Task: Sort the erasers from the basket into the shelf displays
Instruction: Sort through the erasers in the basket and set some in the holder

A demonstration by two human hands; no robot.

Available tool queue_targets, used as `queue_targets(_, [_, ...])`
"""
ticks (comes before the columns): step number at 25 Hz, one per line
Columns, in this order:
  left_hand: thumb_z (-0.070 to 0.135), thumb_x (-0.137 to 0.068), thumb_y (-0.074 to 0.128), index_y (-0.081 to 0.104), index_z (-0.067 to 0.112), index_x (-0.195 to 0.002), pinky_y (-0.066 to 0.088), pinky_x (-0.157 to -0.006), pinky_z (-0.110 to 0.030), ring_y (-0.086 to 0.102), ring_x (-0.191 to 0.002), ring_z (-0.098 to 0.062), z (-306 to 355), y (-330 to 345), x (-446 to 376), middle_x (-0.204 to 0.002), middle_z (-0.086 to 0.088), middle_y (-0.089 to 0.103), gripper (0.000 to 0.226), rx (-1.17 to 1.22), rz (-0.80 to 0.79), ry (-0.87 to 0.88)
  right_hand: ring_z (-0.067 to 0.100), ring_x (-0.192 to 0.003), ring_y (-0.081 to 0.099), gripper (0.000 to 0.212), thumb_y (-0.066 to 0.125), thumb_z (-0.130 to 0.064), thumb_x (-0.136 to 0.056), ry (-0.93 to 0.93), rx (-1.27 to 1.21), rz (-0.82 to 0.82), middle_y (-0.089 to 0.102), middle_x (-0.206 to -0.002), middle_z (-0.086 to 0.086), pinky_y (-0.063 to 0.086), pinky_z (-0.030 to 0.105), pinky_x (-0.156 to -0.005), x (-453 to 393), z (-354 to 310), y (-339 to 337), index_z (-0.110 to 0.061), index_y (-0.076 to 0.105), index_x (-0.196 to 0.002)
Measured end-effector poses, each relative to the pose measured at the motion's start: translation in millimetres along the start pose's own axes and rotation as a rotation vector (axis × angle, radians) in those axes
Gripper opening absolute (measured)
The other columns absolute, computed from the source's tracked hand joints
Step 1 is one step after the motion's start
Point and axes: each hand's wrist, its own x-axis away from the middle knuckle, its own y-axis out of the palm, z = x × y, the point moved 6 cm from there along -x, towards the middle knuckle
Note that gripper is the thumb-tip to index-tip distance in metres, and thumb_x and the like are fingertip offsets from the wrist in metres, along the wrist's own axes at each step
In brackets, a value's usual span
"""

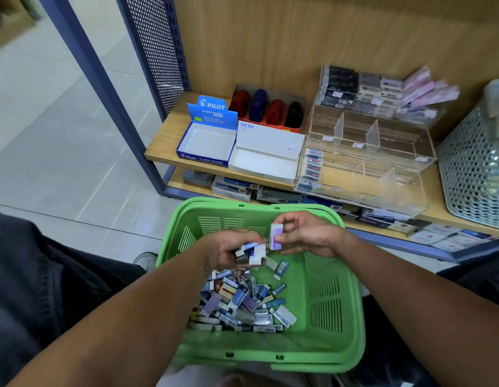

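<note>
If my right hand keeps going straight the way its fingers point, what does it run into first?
Probably the left hand. The right hand, pinching a purple-and-white eraser, points leftward across the green basket at the erasers the left hand grips, though depth is unclear.

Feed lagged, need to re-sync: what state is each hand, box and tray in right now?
Left hand: grips several erasers over the basket.
Right hand: pinches a purple eraser.
Basket: holds a loose eraser pile.
Pilot box: open, empty.
White box: open, empty.
Acrylic tray: mostly empty; front left slot partly filled.
</note>
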Motion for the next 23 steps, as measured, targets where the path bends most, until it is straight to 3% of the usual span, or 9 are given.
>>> queue_targets(3, [0.005, -0.09, 0.066, 0.062, 0.005, -0.094, 0.059, -0.061, -0.032, 0.069, -0.063, -0.022, 47.1, 15.0, 32.2, -0.076, -0.011, 0.07, 0.005, -0.142, -0.045, 0.089, 0.032, -0.099, 0.07, 0.043, 0.068, 0.009, -0.085, -0.059, 0.062, -0.066, 0.072, -0.11, 0.019, 0.059, 0.039, -0.076, 18.6, -43.1, -5.8, -0.006, 0.058, -0.123])
queue_targets(5, [0.006, -0.089, 0.067, 0.063, 0.006, -0.097, 0.058, -0.062, -0.031, 0.07, -0.065, -0.022, 86.8, 25.6, 52.8, -0.078, -0.01, 0.07, 0.008, -0.226, -0.025, 0.167, 0.027, -0.091, 0.07, 0.042, 0.07, 0.013, -0.081, -0.158, 0.144, -0.061, 0.073, -0.095, 0.016, 0.058, 0.036, -0.079, 34.2, -77.1, -9.0, -0.002, 0.059, -0.118])
queue_targets(7, [0.006, -0.089, 0.066, 0.063, 0.007, -0.092, 0.059, -0.061, -0.03, 0.069, -0.062, -0.022, 127.7, 34.0, 76.1, -0.078, -0.011, 0.069, 0.004, -0.296, 0.016, 0.256, 0.024, -0.079, 0.067, 0.035, 0.071, 0.018, -0.076, -0.262, 0.228, 0.03, 0.07, -0.079, 0.01, 0.055, 0.034, -0.079, 48.6, -110.4, -16.4, 0.0, 0.063, -0.106])
queue_targets(10, [0.005, -0.091, 0.062, 0.061, 0.006, -0.09, 0.056, -0.051, -0.027, 0.068, -0.056, -0.022, 181.7, 44.0, 108.4, -0.079, -0.015, 0.066, 0.002, -0.301, 0.053, 0.357, 0.031, -0.086, 0.066, 0.029, 0.075, 0.017, -0.073, -0.431, 0.341, 0.204, 0.067, -0.084, 0.021, 0.053, 0.039, -0.08, 67.9, -155.8, -30.3, -0.005, 0.064, -0.089])
queue_targets(12, [0.008, -0.092, 0.063, 0.063, 0.006, -0.09, 0.057, -0.051, -0.026, 0.068, -0.057, -0.023, 208.1, 54.1, 120.9, -0.084, -0.017, 0.068, 0.003, -0.313, 0.069, 0.386, 0.028, -0.079, 0.065, 0.028, 0.079, 0.011, -0.072, -0.518, 0.475, 0.28, 0.065, -0.08, 0.021, 0.054, 0.038, -0.074, 80.0, -182.1, -39.4, -0.008, 0.06, -0.084])
queue_targets(17, [0.004, -0.088, 0.069, 0.063, 0.006, -0.096, 0.053, -0.045, -0.026, 0.067, -0.055, -0.027, 233.8, 80.3, 107.9, -0.086, -0.019, 0.067, 0.011, -0.236, 0.083, 0.427, 0.011, -0.063, 0.051, 0.036, 0.091, -0.016, -0.065, -0.634, 0.972, 0.503, 0.061, -0.07, -0.004, 0.044, 0.031, -0.06, 88.4, -222.0, -68.2, -0.018, 0.056, -0.072])
queue_targets(20, [0.0, -0.086, 0.069, 0.062, 0.002, -0.098, 0.053, -0.045, -0.026, 0.066, -0.055, -0.028, 233.0, 81.6, 85.4, -0.084, -0.022, 0.068, 0.013, -0.127, 0.091, 0.45, 0.007, -0.063, 0.051, 0.036, 0.091, -0.013, -0.064, -0.636, 0.945, 0.568, 0.061, -0.074, -0.008, 0.046, 0.03, -0.061, 84.0, -220.4, -84.7, -0.019, 0.057, -0.076])
queue_targets(23, [0.002, -0.086, 0.07, 0.065, 0.002, -0.103, 0.055, -0.049, -0.027, 0.067, -0.057, -0.029, 233.6, 79.1, 65.9, -0.088, -0.024, 0.069, 0.018, -0.086, 0.076, 0.438, -0.005, -0.063, 0.053, 0.035, 0.089, -0.005, -0.065, -0.67, 0.839, 0.609, 0.061, -0.077, -0.01, 0.044, 0.016, -0.059, 77.6, -217.9, -94.7, -0.016, 0.059, -0.079])
